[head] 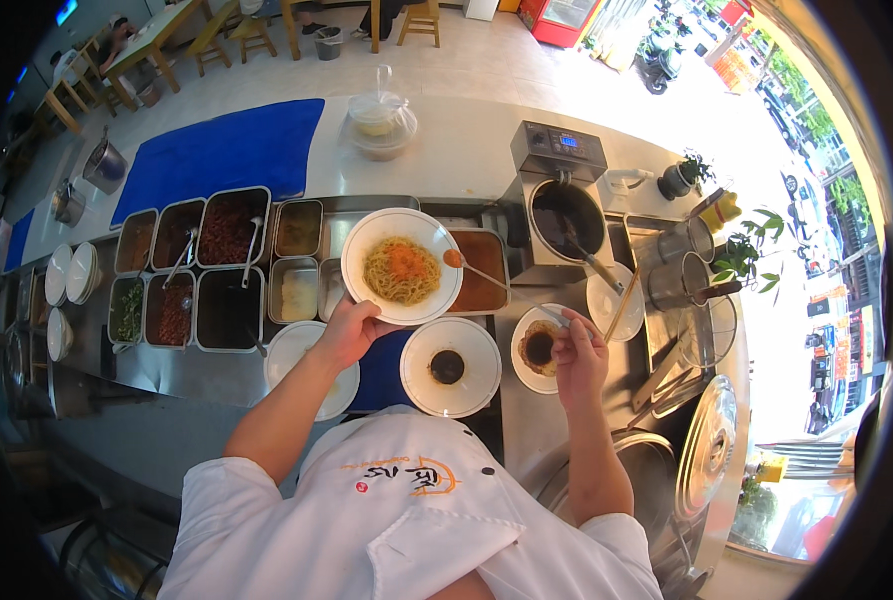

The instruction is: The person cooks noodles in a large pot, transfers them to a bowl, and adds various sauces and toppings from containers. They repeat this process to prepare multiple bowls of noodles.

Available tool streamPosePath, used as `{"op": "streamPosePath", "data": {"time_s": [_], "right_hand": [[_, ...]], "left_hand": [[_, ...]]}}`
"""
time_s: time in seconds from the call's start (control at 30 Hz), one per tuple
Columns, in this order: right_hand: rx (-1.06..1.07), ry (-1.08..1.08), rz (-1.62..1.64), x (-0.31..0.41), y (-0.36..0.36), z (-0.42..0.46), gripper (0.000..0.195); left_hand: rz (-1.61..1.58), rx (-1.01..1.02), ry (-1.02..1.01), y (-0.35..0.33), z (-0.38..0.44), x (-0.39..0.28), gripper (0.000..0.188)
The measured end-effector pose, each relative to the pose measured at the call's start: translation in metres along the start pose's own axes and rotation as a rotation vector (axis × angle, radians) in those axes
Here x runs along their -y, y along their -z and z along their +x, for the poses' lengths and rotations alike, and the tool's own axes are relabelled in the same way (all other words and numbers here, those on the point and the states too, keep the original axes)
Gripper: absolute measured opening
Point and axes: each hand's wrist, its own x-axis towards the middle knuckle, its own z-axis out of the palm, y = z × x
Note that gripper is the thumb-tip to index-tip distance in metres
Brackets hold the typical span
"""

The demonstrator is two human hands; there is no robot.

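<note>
My left hand (pixel 350 330) grips the near rim of a white bowl (pixel 358 240), raised above the counter. Yellow noodles (pixel 392 279) lie in it, topped with orange-red sauce (pixel 410 259). Between the fingers of my right hand (pixel 583 356) is the handle of a long metal spoon (pixel 499 283). Its head, coated in the same-coloured sauce, is by the bowl's right rim, over a steel pan of orange-red sauce (pixel 484 281). Below the raised bowl stands a white bowl (pixel 424 382) with dark liquid. Another sauce-stained bowl (pixel 523 334) sits partly behind my right hand.
Steel pans of toppings (pixel 235 225) fill the left counter. A white plate or bowl (pixel 285 367) lies under my left forearm. At right are a steel cooker with dark liquid (pixel 566 217), wire strainers (pixel 679 281), a large pot (pixel 645 465) and its lid (pixel 707 450). A bagged container (pixel 380 124) stands behind.
</note>
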Motion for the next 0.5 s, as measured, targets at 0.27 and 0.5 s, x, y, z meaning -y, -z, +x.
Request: {"op": "streamPosePath", "data": {"time_s": [0.27, 0.5], "right_hand": [[0.303, 0.411, -0.609, -0.004, -0.022, -0.023, 0.021], [0.113, 0.439, -0.814, -0.043, 0.002, 0.003, 0.021]], "left_hand": [[-0.062, 0.038, 0.055, -0.009, 0.011, 0.004, 0.061], [0.012, 0.028, -0.003, 0.002, -0.002, -0.001, 0.066]]}}
